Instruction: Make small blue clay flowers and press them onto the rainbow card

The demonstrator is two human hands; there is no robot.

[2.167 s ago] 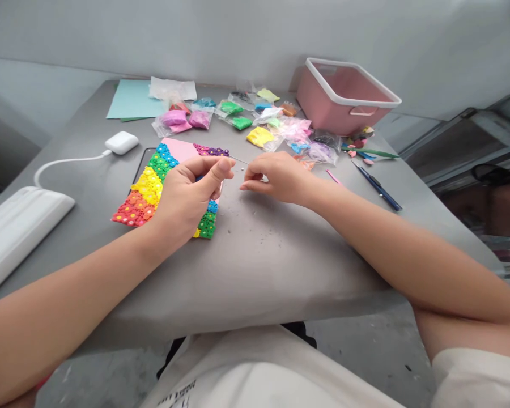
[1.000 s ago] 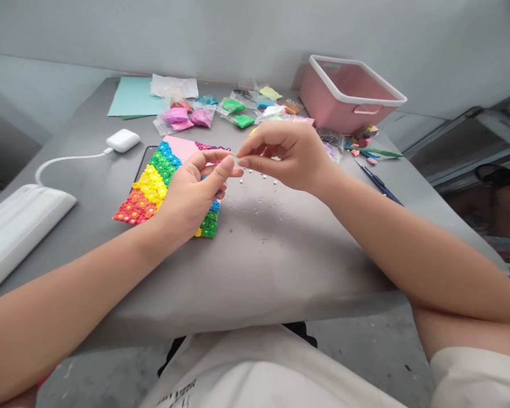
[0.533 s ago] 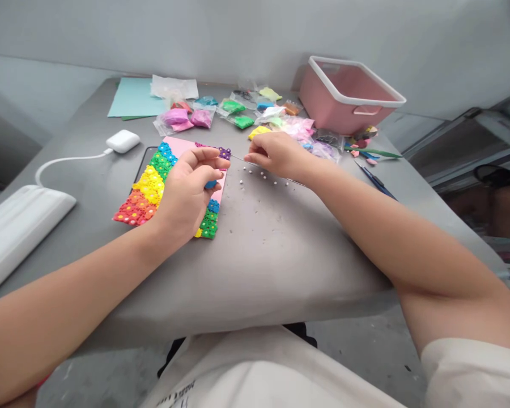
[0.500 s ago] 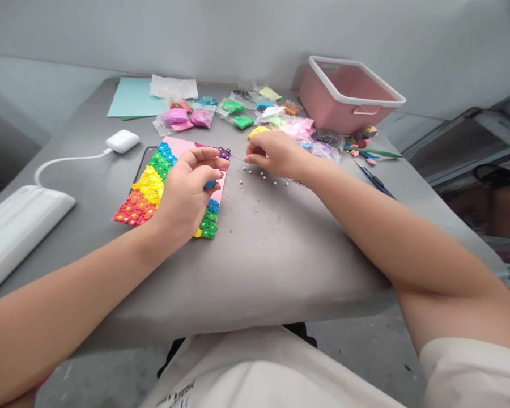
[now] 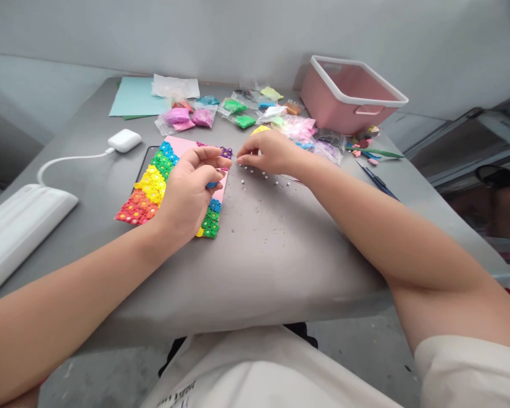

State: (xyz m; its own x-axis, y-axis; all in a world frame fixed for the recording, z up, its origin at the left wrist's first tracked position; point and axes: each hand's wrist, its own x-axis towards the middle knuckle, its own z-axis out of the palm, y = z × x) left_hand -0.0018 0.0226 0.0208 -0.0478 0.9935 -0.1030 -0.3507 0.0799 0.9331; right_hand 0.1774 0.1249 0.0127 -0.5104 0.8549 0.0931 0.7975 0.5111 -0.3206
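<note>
My left hand (image 5: 190, 190) is above the pink board (image 5: 181, 146), its fingers curled around a small blue lump of clay (image 5: 212, 184). Rows of small clay flowers (image 5: 149, 182) in red, orange, yellow, green and blue cover much of that board, and purple flowers (image 5: 226, 153) sit at its upper right edge. At the board's right side, my right hand (image 5: 261, 152) pinches a thin metal tool (image 5: 294, 179); its back end shows past the wrist, while the tip near the purple flowers is barely visible. Tiny white balls (image 5: 243, 182) are scattered below the right hand.
Bags of coloured clay (image 5: 203, 117) lie along the back. A pink basket (image 5: 348, 96) stands at the back right, with a dark blue pen-like tool (image 5: 377, 180) nearer. On the left are a white power bank (image 5: 25, 229), a cabled white case (image 5: 124, 140) and light blue sheets (image 5: 136, 97).
My right hand has moved slightly left with the thin tool, closer to the purple flowers. The left hand keeps its curled pose around the blue clay.
</note>
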